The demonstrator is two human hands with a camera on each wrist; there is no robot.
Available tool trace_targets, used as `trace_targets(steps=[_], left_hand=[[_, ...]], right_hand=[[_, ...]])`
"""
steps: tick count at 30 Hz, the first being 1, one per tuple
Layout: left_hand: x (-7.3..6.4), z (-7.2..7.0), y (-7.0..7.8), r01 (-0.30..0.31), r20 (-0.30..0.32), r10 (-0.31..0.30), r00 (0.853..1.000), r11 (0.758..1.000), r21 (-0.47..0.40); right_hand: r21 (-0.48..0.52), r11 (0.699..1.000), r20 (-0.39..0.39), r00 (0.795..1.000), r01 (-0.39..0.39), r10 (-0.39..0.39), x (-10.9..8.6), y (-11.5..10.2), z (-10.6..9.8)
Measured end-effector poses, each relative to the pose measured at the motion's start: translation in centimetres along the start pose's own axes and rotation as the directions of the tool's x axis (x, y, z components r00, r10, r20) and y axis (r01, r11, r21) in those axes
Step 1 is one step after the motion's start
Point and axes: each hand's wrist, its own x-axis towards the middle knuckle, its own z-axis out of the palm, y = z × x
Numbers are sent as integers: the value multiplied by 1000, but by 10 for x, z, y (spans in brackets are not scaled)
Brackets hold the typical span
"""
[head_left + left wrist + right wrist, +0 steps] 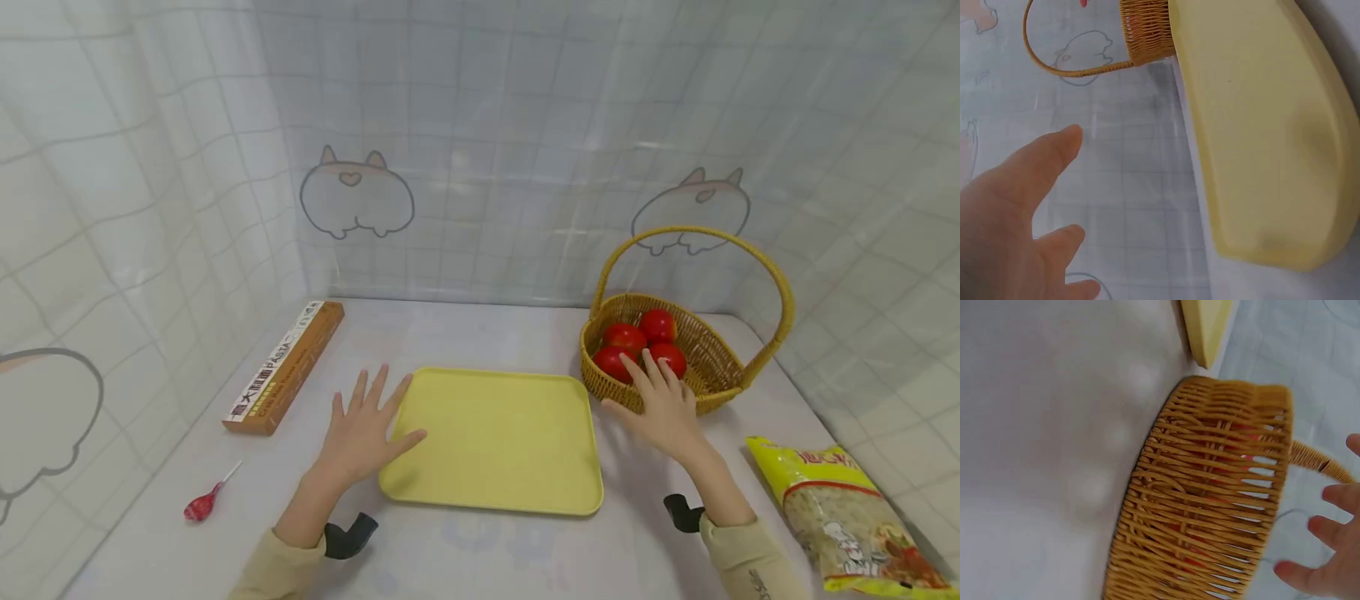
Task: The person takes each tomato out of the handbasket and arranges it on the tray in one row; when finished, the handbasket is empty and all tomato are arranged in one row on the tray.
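Note:
A yellow rectangular tray [495,442] lies flat on the table in front of me. My left hand [365,435] is spread over the tray's left edge, fingers apart, holding nothing; its fingers [1041,164] also show in the left wrist view. Fingers spread, my right hand [660,408] is at the near rim of a wicker basket [712,354] with a tall arched handle. Several glossy red tomatoes [624,337] sit inside, one partly covered by that hand's fingertips. From the right wrist, the basket's woven side [1204,487] appears with red showing through the gaps.
At the left lies a long brown pasta box [288,367], with a red lollipop [201,507] closer to me. A yellow-topped food bag [847,517] lies at the right, beside my sleeve. White grid-patterned sheeting [465,167] rises behind and at both sides.

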Motion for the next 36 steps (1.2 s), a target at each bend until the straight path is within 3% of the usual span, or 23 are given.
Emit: trace_targets(steps=[3,5,11,13,17,21,25,30,36], left_hand=[[0,4,-4,62,56,-56,997,991,-119],[0,9,-8,128,120,-103,987,966,-224],[0,23,-24,314,253,-221,942,846,-431],[-1,28,-30,355,277,-245,929,803,-478],[-3,35,-39,423,341,-264,902,696,-581],[-6,42,-43,447,381,-245,892,605,-659],[-8,47,-46,451,399,-218,891,526,-721],[-9,50,-51,440,409,-172,896,475,-762],[-7,50,-56,395,405,-80,911,453,-799]], right_hand=[[164,985,21,999,-50,47,16,6,-4],[272,958,58,995,-90,77,26,10,-6],[483,854,169,977,-195,128,54,18,-10],[516,826,195,970,-227,145,62,19,-10],[527,787,264,942,-322,208,76,20,-8],[489,770,337,903,-411,267,83,21,-3],[454,780,367,888,-430,276,86,23,4],[430,803,356,895,-413,270,88,25,9],[407,820,338,901,-401,273,88,25,9]])
